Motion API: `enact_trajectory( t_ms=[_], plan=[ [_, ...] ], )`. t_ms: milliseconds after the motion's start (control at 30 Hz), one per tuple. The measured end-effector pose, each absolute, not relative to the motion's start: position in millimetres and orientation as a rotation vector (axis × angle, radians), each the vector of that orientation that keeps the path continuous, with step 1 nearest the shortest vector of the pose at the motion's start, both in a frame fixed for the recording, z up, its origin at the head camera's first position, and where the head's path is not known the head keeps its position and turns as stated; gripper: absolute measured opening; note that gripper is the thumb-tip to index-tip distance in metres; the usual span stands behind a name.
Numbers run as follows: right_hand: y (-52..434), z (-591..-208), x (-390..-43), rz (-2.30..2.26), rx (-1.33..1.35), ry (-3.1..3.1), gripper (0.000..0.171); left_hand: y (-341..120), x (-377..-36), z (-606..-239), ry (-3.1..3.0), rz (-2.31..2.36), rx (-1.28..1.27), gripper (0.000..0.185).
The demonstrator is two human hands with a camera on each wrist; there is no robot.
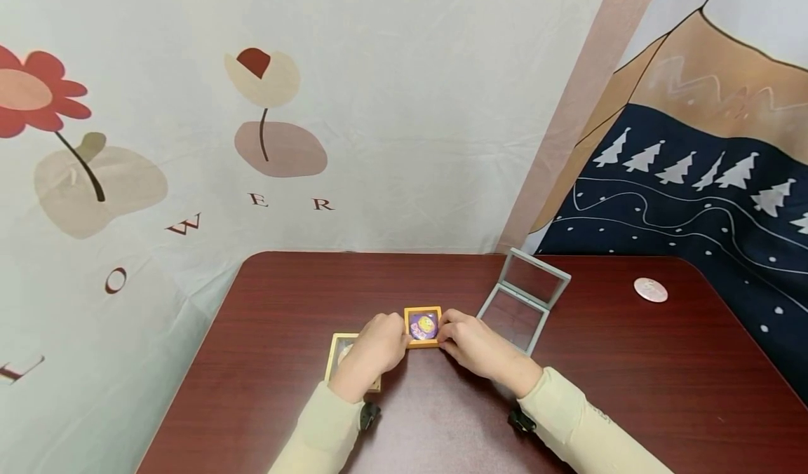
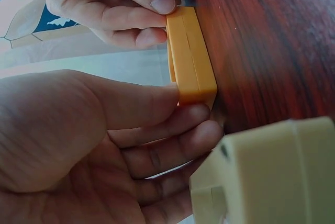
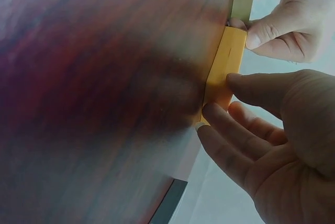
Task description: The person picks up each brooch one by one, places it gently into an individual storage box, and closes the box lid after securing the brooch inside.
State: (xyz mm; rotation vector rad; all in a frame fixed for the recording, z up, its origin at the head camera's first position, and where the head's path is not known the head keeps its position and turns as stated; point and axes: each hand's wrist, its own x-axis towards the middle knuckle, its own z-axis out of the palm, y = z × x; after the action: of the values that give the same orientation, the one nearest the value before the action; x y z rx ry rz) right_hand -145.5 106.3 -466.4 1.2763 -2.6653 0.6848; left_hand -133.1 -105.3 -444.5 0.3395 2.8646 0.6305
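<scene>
A small orange square display frame (image 1: 421, 343) lies on the table between both hands, its hinged seam showing along the side in the left wrist view. Inside sits a purple round badge (image 1: 423, 326) with a yellow figure. My left hand (image 1: 379, 344) pinches the frame's left side, thumb on top and fingers against the edge. On the opposite side, my right hand (image 1: 473, 343) pinches it with thumb and fingertips. The two halves look closed together. A pale yellow frame (image 1: 334, 353) is partly hidden beneath my left wrist, with a whitish round thing inside.
A grey-green frame (image 1: 540, 331) lies opened on its hinge, behind and beside my right hand, its lid tilted up. Farther right is a pinkish-white round badge (image 1: 651, 289) on the reddish-brown table (image 1: 631, 390). Printed cloth hangs behind the table.
</scene>
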Motion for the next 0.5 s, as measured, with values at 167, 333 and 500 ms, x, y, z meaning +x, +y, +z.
enact_trajectory(
  t_ms=[167,333,500],
  plan=[
    [107.0,-464.9,-145.5,0.704,1.266,-2.687,0.008,-105.7,-133.0,-444.2,2.861,0.634,0.331,0.027],
    [112.3,-461.9,-144.3,0.726,1.225,-2.696,0.007,-105.8,-133.2,-444.7,2.856,0.633,0.334,0.03],
    [122.9,-455.7,-141.0,0.71,1.192,-2.687,0.007,-106.5,-133.3,-444.9,2.868,0.616,0.351,0.031]
  ],
)
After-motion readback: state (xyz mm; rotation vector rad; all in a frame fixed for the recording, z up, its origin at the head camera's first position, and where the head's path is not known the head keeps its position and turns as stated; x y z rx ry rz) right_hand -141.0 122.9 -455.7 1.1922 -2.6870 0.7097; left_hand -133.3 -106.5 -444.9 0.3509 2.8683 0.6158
